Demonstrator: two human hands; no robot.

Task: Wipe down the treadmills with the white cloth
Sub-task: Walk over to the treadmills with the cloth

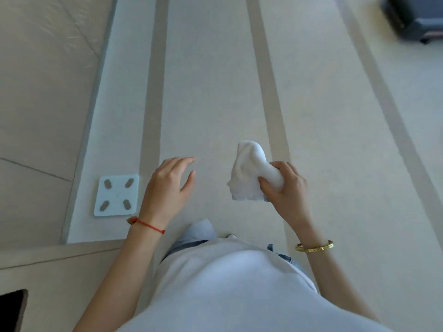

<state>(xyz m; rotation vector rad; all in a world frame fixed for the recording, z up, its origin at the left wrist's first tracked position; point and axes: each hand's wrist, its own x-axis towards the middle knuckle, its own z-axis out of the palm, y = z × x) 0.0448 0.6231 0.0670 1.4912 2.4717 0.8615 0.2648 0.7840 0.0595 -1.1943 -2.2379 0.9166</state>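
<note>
Right hand (284,185): clutches the crumpled white cloth (249,173) above the beige floor (215,80), bunched ready for wiping.
Left hand (167,183): empty, fingers loosely spread.
Treadmills: none clearly visible; a dark machine base (417,17) sits at the floor's far right corner.

left hand (167,185) relaxed, fingers (184,161) spread; right hand (285,185) clenched

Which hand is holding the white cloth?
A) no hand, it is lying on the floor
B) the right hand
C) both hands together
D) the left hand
B: the right hand grips the bunched white cloth, while the left hand hangs open with its fingers spread and holds nothing.
</note>
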